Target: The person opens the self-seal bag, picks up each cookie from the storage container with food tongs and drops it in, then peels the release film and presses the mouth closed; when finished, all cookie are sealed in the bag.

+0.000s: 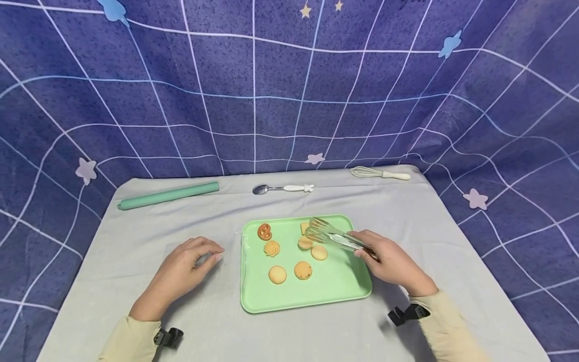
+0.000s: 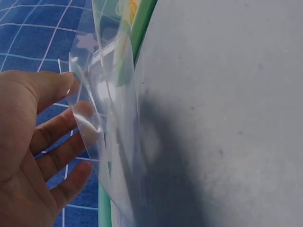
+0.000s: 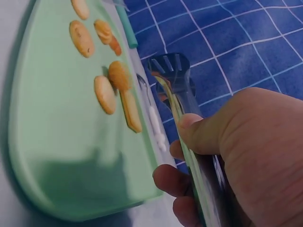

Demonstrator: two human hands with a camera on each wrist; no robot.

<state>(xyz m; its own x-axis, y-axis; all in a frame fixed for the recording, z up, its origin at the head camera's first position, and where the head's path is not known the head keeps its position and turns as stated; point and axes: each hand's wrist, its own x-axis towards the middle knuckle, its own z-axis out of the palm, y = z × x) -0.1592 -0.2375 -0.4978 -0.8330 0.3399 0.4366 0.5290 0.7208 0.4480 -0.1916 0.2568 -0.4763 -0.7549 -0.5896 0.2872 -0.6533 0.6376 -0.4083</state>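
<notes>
My right hand grips a pair of metal tongs whose slotted ends hang above a green tray. In the right wrist view no cookie shows between those ends. Several cookies lie on the tray, among them a pretzel-shaped one, a swirled one, a speckled round one and a plain round one. Left of the tray, my left hand pinches the edge of a clear plastic bag between thumb and finger. The bag reaches to the tray's left side; its outline is faint from above.
Along the back of the grey-clothed table lie a green rolling-pin-like stick, a spoon with a white handle and a whisk. A blue gridded curtain rises behind and at both sides.
</notes>
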